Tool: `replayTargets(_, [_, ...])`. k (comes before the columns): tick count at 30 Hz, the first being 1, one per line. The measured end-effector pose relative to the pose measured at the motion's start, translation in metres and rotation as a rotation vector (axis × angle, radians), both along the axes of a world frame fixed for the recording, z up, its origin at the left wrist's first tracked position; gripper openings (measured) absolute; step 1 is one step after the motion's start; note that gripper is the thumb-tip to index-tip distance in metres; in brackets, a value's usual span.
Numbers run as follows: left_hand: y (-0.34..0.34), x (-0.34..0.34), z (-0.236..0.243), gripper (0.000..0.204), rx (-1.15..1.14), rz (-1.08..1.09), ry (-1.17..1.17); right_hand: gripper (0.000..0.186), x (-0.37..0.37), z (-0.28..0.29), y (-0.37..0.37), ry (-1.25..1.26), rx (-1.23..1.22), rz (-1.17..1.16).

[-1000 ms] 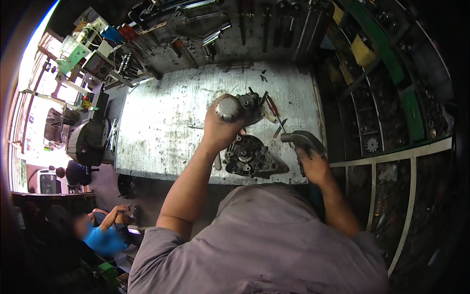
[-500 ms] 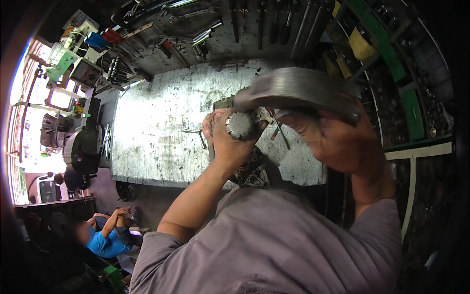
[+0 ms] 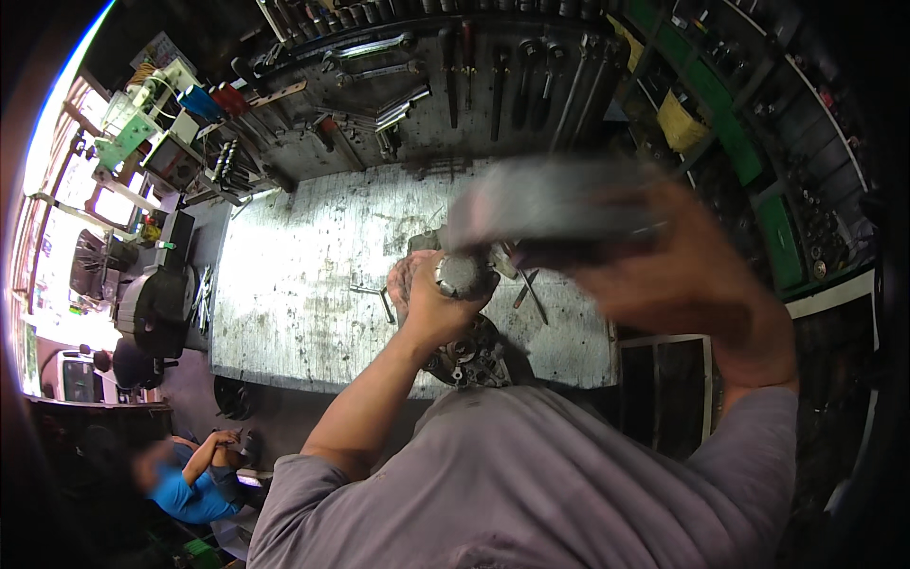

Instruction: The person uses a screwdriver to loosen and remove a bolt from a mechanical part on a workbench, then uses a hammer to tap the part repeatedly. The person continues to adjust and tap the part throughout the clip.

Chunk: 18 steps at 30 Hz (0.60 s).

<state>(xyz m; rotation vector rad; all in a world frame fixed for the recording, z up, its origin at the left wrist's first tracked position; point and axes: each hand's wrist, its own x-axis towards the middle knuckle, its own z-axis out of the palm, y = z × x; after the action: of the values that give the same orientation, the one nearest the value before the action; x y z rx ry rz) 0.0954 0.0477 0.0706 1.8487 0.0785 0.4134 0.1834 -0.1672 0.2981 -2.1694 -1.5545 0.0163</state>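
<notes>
Metalwork, probably at a tapping step: gripping a round notched grey metal piece (image 3: pixel 459 275) in the left hand (image 3: pixel 436 311) above the scuffed whitish bench (image 3: pixel 284 318), just beyond a dark holed metal casing (image 3: pixel 471 362), and clutching a blurry long grey metal tool (image 3: pixel 555 201) in the right hand (image 3: pixel 668 270). Probably calling for steady holding and careful aiming next, tbh.

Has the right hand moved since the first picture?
Yes: the blurred right hand now appears farther from the near edge of the workbench, toward the tool board.
</notes>
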Motion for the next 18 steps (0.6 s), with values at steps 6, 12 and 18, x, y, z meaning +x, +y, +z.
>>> replayTargets(6, [0.003, -0.001, 0.003, 0.037, -0.034, -0.072, -0.045, 0.025, 0.01, -0.016, 0.016, -0.797, -0.096, 0.112])
replayTargets(12, [0.025, -0.001, 0.013, 0.047, -0.138, -0.384, 0.096, 0.026, 0.018, -0.059, 0.032, -0.212, -0.191, 0.135])
replayTargets(18, [0.031, 0.003, 0.007, 0.036, -0.192, -0.389, 0.111, 0.025, 0.011, -0.031, 0.014, -0.024, -0.146, -0.045])
